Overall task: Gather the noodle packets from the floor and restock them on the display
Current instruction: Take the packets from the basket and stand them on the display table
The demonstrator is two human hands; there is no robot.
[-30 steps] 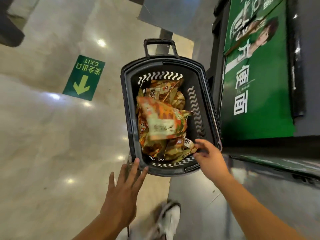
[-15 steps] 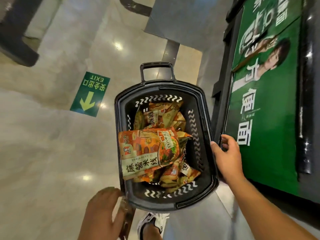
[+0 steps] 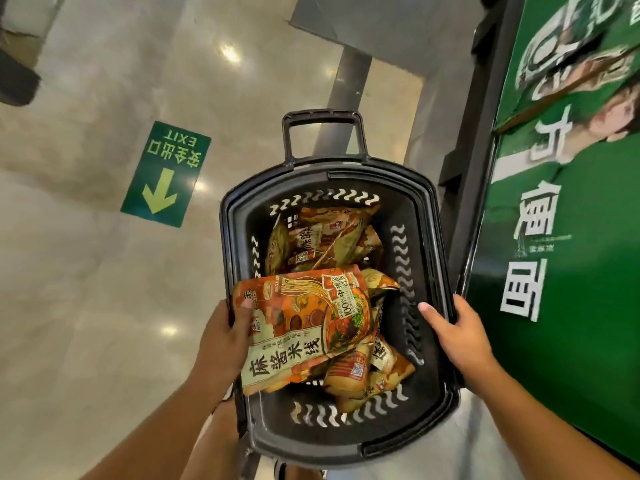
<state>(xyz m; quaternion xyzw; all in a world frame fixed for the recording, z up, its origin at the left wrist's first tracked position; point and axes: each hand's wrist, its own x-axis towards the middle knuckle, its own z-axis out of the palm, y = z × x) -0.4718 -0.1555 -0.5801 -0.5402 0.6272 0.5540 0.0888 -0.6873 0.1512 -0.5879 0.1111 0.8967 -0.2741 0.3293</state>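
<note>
Gripping a black basket [image 3: 429, 209] by both side rims: left hand [image 3: 221, 344] wrapped over the left edge, thumb pinning an orange noodle packet [image 3: 304, 327] printed "麻酱米线" and "100%"; right hand [image 3: 457, 334] curled over the right rim. More noodle packets [image 3: 325, 237] heaped inside. On the floor [image 3: 86, 306], a green "EXIT" sign [image 3: 166, 173]; at right, a green display panel [image 3: 568, 237] lettered "方便面".

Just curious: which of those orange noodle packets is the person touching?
The big orange noodle packet lying on top, nearest the basket's left rim; the left hand's thumb presses on it. The others lie underneath, untouched.
</note>
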